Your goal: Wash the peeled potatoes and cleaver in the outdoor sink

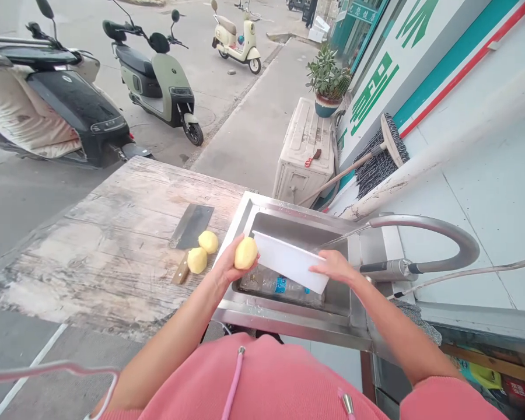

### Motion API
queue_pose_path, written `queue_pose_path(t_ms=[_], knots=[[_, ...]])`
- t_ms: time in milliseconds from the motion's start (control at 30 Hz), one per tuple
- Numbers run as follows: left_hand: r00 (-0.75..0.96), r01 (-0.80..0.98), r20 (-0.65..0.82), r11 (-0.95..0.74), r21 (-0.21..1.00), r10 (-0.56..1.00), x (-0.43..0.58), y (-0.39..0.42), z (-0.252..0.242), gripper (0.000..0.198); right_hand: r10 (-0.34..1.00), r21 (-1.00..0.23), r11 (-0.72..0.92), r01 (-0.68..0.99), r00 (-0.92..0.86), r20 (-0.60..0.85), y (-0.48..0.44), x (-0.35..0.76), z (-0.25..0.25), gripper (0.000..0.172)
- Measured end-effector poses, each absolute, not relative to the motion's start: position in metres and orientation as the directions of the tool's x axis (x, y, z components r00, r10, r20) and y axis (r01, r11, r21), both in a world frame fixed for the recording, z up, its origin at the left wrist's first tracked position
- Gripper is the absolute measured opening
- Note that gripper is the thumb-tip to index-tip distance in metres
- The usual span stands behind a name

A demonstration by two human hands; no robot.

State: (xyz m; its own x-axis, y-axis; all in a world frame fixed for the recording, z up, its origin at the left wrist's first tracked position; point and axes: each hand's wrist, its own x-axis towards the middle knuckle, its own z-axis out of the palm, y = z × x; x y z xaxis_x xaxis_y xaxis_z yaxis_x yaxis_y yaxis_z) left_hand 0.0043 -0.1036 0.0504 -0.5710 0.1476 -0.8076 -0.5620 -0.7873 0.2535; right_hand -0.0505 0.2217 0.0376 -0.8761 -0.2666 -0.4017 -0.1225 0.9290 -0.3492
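White tub (289, 262) slants between 2 hands, above the sink (289, 315)

The left hand (227, 267) curls around a peeled potato (245, 253); the right hand (336, 267) is nearly closed, pinching the tub's right end. The tub's long axis runs left to right, its right end nearer the wearer; the potato sits just beside its left end, so the left hand is nearer there. Whether the left fingers also touch the tub is hard to tell, and its inside is hidden. Beyond the left hand, 2 more potatoes (197, 261) partly cover a cleaver (192, 224)
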Motion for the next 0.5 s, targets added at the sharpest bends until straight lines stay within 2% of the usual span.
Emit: queue_pose_path(t_ms=[33, 100, 200, 300, 333, 400, 467, 500], knots=[[-0.563, -0.571, -0.814, -0.78, 0.257, 0.144, 0.004, -0.102, 0.049, 0.03, -0.338, -0.32, 0.922, -0.219, -0.858, -0.388, 0.22, -0.038, 0.03, 0.034], [-0.554, -0.583, -0.821, -0.767, 0.267, 0.136, 0.004, -0.1, 0.046, 0.031, -0.393, -0.289, 0.911, -0.296, -0.836, -0.384, 0.221, -0.013, 0.011, 0.025], [-0.543, -0.594, -0.828, -0.759, 0.266, 0.135, 0.004, -0.095, 0.041, 0.031, -0.399, -0.274, 0.911, -0.307, -0.824, -0.403, 0.229, 0.016, -0.019, 0.011], [-0.524, -0.607, -0.84, -0.753, 0.253, 0.14, 0.003, -0.093, 0.037, 0.031, -0.378, -0.262, 0.921, -0.287, -0.822, -0.427, 0.238, 0.032, -0.044, 0.008], [-0.517, -0.611, -0.844, -0.752, 0.247, 0.142, 0.002, -0.093, 0.035, 0.03, -0.377, -0.258, 0.922, -0.288, -0.818, -0.434, 0.24, 0.035, -0.05, 0.01], [-0.512, -0.604, -0.848, -0.76, 0.241, 0.138, 0.001, -0.094, 0.033, 0.029, -0.321, -0.287, 0.935, -0.21, -0.845, -0.427, 0.243, 0.039, -0.062, 0.034], [-0.515, -0.582, -0.849, -0.775, 0.245, 0.119, 0.0, -0.095, 0.032, 0.027, -0.106, -0.364, 0.93, 0.056, -0.905, -0.411, 0.245, 0.038, -0.073, 0.059], [-0.516, -0.571, -0.849, -0.783, 0.247, 0.109, 0.0, -0.096, 0.032, 0.026, 0.037, -0.398, 0.891, 0.219, -0.908, -0.418, 0.246, 0.036, -0.078, 0.065]])
